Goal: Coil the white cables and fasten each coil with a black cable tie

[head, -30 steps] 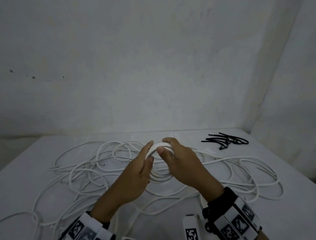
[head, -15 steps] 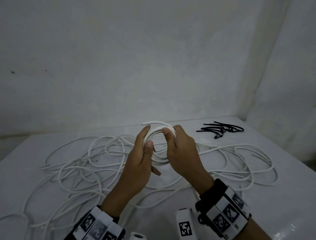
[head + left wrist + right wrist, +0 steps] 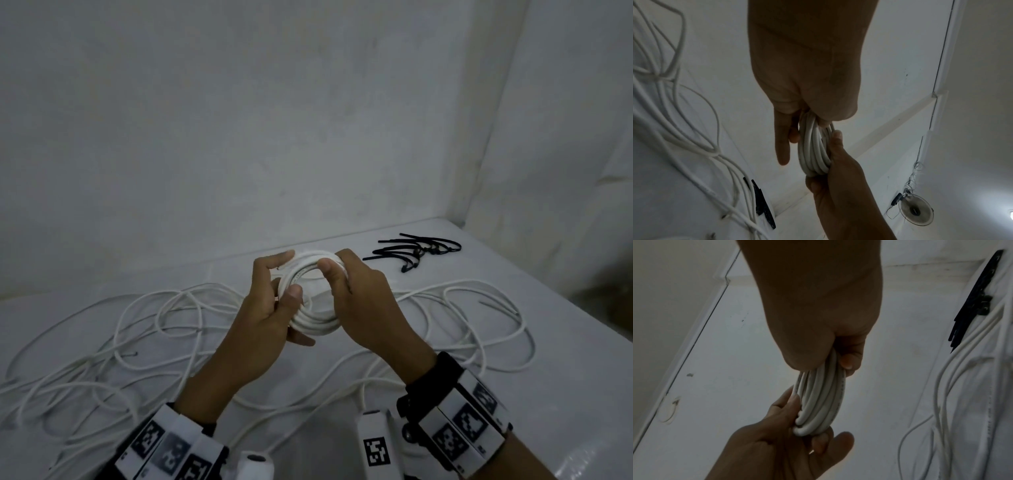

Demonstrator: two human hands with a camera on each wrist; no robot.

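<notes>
Your left hand (image 3: 270, 308) and right hand (image 3: 359, 298) both grip the white coil (image 3: 313, 322), held up at frame centre above the worktop (image 3: 565, 342). Loose white cables (image 3: 144, 329) sprawl below it; black cable ties (image 3: 414, 251) lie toward the upper right.

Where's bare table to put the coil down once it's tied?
Bare table shows at the near right, between the loose white cables and the right edge, and in a strip along the far edge by the wall, left of the black cable ties. The middle and left are crowded with cable loops. Both the left hand and right hand grip the coil.
</notes>
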